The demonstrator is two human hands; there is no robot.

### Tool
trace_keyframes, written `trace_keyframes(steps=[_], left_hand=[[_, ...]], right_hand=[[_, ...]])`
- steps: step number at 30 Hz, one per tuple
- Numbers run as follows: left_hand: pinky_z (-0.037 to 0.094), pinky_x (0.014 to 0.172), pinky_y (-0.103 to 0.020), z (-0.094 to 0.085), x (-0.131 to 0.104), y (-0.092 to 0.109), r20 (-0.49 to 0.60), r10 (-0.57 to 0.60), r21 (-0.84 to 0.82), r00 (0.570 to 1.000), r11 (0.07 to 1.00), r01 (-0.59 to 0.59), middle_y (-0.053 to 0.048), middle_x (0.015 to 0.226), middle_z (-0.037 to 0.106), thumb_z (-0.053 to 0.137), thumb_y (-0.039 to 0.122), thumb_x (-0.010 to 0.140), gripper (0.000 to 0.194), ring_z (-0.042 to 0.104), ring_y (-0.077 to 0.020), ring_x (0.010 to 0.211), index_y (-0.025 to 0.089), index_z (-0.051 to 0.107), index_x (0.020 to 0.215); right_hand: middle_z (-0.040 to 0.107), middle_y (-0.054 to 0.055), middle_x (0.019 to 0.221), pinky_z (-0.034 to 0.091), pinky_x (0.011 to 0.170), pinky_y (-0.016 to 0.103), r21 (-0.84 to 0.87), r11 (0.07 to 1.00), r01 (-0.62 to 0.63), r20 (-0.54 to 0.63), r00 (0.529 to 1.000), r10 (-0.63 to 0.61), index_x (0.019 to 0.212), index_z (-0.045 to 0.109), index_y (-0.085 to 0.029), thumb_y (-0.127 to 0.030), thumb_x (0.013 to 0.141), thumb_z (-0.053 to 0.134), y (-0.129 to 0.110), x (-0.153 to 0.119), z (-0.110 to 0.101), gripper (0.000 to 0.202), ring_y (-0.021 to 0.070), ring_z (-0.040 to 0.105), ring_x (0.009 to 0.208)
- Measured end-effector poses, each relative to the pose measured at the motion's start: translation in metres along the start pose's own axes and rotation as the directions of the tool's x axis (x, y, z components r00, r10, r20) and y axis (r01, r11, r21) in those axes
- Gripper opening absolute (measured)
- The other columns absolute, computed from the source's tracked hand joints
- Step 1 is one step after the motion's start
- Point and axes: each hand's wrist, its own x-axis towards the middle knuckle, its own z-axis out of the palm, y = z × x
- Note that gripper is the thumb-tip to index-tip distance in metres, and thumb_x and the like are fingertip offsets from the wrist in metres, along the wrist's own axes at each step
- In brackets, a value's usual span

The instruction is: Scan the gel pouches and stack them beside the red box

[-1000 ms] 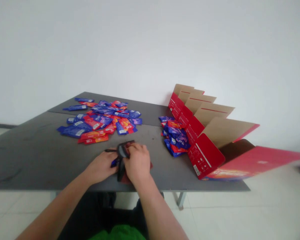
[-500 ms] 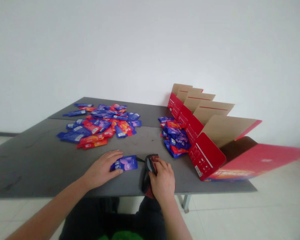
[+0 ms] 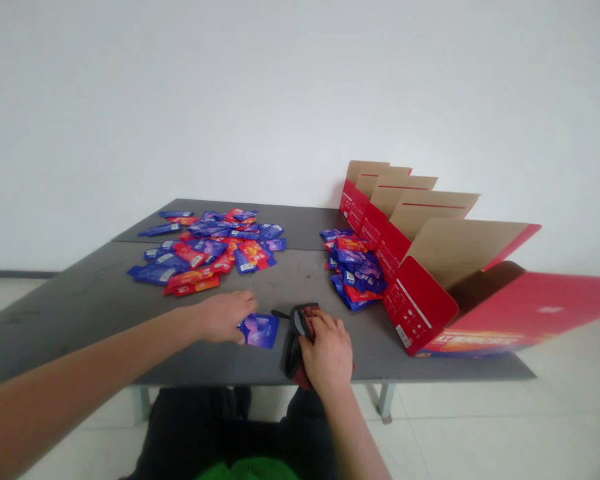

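Near the table's front edge, my left hand [image 3: 229, 316] is closed on the left end of a blue packet [image 3: 261, 331] with purple print. Just right of it my right hand [image 3: 329, 353] is wrapped round a dark red and black handheld device [image 3: 296, 347], probably a scanner, lying at the front edge. Beyond my left hand spreads a loose heap of blue and red packets [image 3: 207, 243]. A smaller pile of the same packets [image 3: 357, 272] sits beyond my right hand, against the boxes.
Several open red cardboard boxes [image 3: 420, 303] stand in a row along the right side of the dark grey table [image 3: 100, 293], brown flaps raised. A pale wall rises behind the table.
My left hand has moved slightly right and away from me, its fingers now closer together on the packet. The view has shifted a little. My right hand stays on the device.
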Motion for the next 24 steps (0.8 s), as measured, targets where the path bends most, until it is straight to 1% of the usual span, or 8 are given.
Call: trace_keyframes(steps=[4, 9, 12, 14, 16, 19, 22, 24], left_hand=[[0.051, 0.077, -0.036, 0.001, 0.003, -0.003, 0.018, -0.035, -0.047, 0.999, 0.998, 0.036, -0.007, 0.1, 0.065, 0.084, 0.032, 0.064, 0.041, 0.067, -0.031, 0.093, 0.021, 0.065, 0.099], [0.046, 0.07, -0.031, 0.004, -0.003, -0.02, 0.11, -0.082, -0.202, 0.991, 0.974, 0.103, -0.001, 0.092, 0.065, 0.074, 0.038, 0.072, 0.033, 0.066, -0.0256, 0.088, 0.022, 0.062, 0.098], [0.047, 0.073, -0.031, 0.001, -0.003, -0.028, 0.112, -0.043, -0.212, 0.993, 0.975, 0.066, 0.0, 0.088, 0.064, 0.071, 0.04, 0.074, 0.025, 0.064, -0.025, 0.088, 0.022, 0.063, 0.089], [0.049, 0.073, -0.032, -0.001, -0.001, -0.033, 0.137, -0.005, -0.262, 0.991, 0.964, 0.041, 0.0, 0.084, 0.063, 0.07, 0.042, 0.076, 0.023, 0.064, -0.0244, 0.085, 0.022, 0.063, 0.085], [0.052, 0.067, -0.031, -0.003, 0.002, -0.038, 0.23, 0.013, -0.423, 0.973, 0.902, 0.088, 0.001, 0.079, 0.062, 0.07, 0.046, 0.077, 0.026, 0.064, -0.0229, 0.077, 0.022, 0.061, 0.083], [0.057, 0.062, -0.031, -0.005, 0.004, -0.049, 0.371, 0.056, -0.652, 0.927, 0.726, 0.217, 0.001, 0.078, 0.064, 0.073, 0.051, 0.076, 0.033, 0.068, -0.0225, 0.072, 0.022, 0.06, 0.085], [0.061, 0.068, -0.035, -0.013, 0.009, -0.063, 0.398, 0.081, -0.723, 0.914, 0.642, 0.258, -0.002, 0.082, 0.069, 0.074, 0.053, 0.077, 0.035, 0.072, -0.0246, 0.077, 0.022, 0.062, 0.09], [0.061, 0.071, -0.034, -0.03, 0.019, -0.073, 0.369, 0.061, -0.741, 0.927, 0.622, 0.254, -0.001, 0.082, 0.071, 0.074, 0.051, 0.078, 0.033, 0.072, -0.0244, 0.079, 0.021, 0.063, 0.089]], right_hand=[[0.069, 0.003, 0.134, 0.042, 0.094, 0.036, 0.002, 1.0, -0.011, 0.009, 1.0, 0.011, 0.11, 0.075, -0.026, -0.02, 0.09, 0.062, 0.0, 0.0, 0.001, 0.025, 0.0263, 0.056, 0.115], [0.069, 0.002, 0.133, 0.042, 0.095, 0.037, 0.02, 1.0, -0.007, -0.003, 1.0, 0.007, 0.111, 0.075, -0.027, -0.02, 0.089, 0.063, 0.003, 0.0, 0.003, 0.026, 0.0261, 0.057, 0.116], [0.069, 0.002, 0.134, 0.042, 0.097, 0.037, 0.042, 0.999, -0.002, -0.017, 1.0, 0.003, 0.112, 0.075, -0.027, -0.018, 0.087, 0.063, 0.004, -0.001, 0.004, 0.029, 0.0265, 0.057, 0.117], [0.069, 0.002, 0.134, 0.042, 0.098, 0.037, 0.058, 0.998, -0.006, -0.022, 1.0, 0.007, 0.113, 0.074, -0.027, -0.016, 0.086, 0.063, 0.004, -0.001, 0.004, 0.031, 0.0267, 0.057, 0.116], [0.069, 0.002, 0.134, 0.043, 0.098, 0.038, 0.07, 0.997, -0.016, -0.028, 0.999, 0.018, 0.112, 0.075, -0.027, -0.016, 0.085, 0.064, 0.003, -0.001, 0.004, 0.031, 0.0267, 0.057, 0.115], [0.069, 0.001, 0.133, 0.043, 0.1, 0.038, 0.094, 0.995, -0.025, -0.037, 0.999, 0.028, 0.109, 0.075, -0.027, -0.016, 0.086, 0.064, 0.001, -0.003, 0.003, 0.028, 0.0269, 0.057, 0.114], [0.069, 0.001, 0.133, 0.044, 0.1, 0.039, 0.125, 0.992, -0.021, -0.058, 0.998, 0.029, 0.107, 0.075, -0.027, -0.016, 0.087, 0.064, 0.0, -0.006, 0.004, 0.026, 0.027, 0.057, 0.115], [0.069, 0.001, 0.132, 0.044, 0.099, 0.04, 0.141, 0.99, -0.025, -0.076, 0.996, 0.036, 0.107, 0.075, -0.028, -0.016, 0.086, 0.064, -0.001, -0.008, 0.006, 0.026, 0.0271, 0.057, 0.115]])
